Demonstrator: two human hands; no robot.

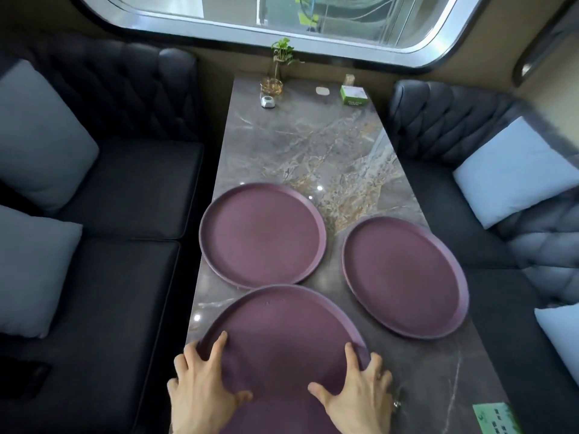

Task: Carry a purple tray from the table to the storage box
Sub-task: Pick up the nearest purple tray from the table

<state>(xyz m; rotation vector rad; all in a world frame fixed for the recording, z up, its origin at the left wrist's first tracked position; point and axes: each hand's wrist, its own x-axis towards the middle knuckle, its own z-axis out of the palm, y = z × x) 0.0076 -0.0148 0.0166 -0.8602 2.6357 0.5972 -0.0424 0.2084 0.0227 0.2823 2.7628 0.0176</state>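
Three round purple trays lie on a grey marble table (329, 145). The nearest purple tray (282, 336) is at the front edge, its far rim just overlapping the tray behind it. My left hand (203, 386) grips its left rim, thumb on top and fingers curled over the edge. My right hand (357, 389), with a ring on it, grips the right rim the same way. A second tray (263, 236) sits behind on the left and a third tray (404, 277) on the right. No storage box is in view.
Dark tufted benches with pale cushions (40, 133) (513, 170) flank the table. At the far end stand a small plant in a glass vase (282, 57), an amber glass dish (271, 86), a green box (354, 95) and a small white object (268, 102). A green card (495, 418) lies front right.
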